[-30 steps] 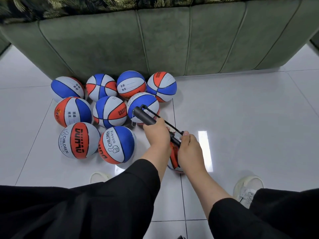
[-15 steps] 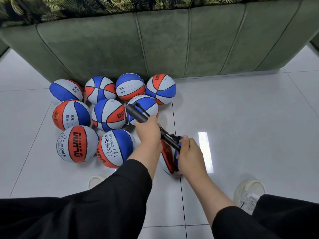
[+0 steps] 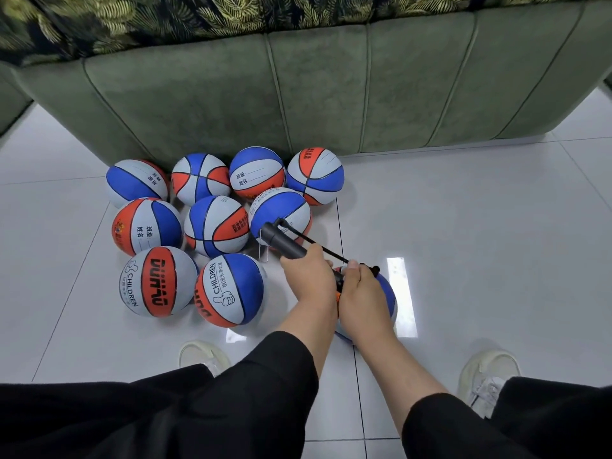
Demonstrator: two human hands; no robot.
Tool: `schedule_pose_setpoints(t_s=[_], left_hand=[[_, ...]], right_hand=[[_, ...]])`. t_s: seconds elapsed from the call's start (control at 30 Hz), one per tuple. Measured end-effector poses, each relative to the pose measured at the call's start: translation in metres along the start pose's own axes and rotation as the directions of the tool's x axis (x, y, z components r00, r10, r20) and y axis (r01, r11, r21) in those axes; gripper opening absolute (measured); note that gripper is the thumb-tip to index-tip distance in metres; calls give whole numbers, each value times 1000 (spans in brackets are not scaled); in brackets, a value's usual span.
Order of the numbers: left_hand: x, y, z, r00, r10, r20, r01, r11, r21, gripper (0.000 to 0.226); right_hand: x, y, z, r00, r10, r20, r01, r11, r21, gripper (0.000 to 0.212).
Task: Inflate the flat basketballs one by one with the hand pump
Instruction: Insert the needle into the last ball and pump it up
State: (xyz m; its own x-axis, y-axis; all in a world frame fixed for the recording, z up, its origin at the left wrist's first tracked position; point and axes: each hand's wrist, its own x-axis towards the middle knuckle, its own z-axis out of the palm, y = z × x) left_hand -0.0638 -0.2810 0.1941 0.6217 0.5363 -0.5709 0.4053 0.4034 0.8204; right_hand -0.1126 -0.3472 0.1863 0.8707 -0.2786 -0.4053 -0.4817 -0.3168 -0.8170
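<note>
A black hand pump (image 3: 284, 241) slants up to the left over the floor, with a thin hose along its top. My left hand (image 3: 309, 271) grips the pump's barrel. My right hand (image 3: 362, 286) holds the pump's lower end against a red, white and blue basketball (image 3: 387, 293), which is mostly hidden beneath both hands. Several more basketballs of the same colours lie grouped to the left, the nearest being one marked CHILDREN (image 3: 230, 289).
A green sofa (image 3: 331, 94) runs across the back, with the far balls against its base. White tiled floor (image 3: 480, 226) stretches to the right. My shoes (image 3: 488, 369) and black-trousered knees fill the bottom of the view.
My left hand has slid back down the pump toward my right hand, pushing the barrel in. The ball under my hands has stayed in place.
</note>
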Motion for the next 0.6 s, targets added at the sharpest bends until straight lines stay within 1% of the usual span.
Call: schedule_pose_setpoints(t_s=[0.1,0.17,0.23,0.3,0.37,0.47,0.53,0.6], left_hand=[[6,6,0,998,5,58,-7,1000,22,18],[10,13,2,997,13,73,-15,999,31,13],[18,20,2,999,16,39,-17,999,28,16],[30,27,-2,1000,13,-18,-13,1000,13,21],[39,30,-5,999,16,-47,-16,1000,1,22],[35,26,-5,999,3,-52,-4,1000,-18,31],[27,19,-2,999,-9,-48,7,1000,-29,30],[17,13,1,999,-21,-45,19,999,-42,28]], right_hand=[[-4,-4,2,1000,-19,16,19,1000,10,43],[-4,-4,-2,1000,-21,0,21,1000,13,38],[-4,-1,-6,1000,-28,-12,28,999,16,35],[-4,5,-8,999,-37,-29,37,999,15,36],[-4,9,-10,999,-27,-34,28,1000,13,38],[-4,7,-13,999,-26,-33,26,1000,2,39],[-3,3,-14,998,-31,-51,31,999,-13,40],[-3,-1,-13,998,-23,-51,23,1000,-7,36]])
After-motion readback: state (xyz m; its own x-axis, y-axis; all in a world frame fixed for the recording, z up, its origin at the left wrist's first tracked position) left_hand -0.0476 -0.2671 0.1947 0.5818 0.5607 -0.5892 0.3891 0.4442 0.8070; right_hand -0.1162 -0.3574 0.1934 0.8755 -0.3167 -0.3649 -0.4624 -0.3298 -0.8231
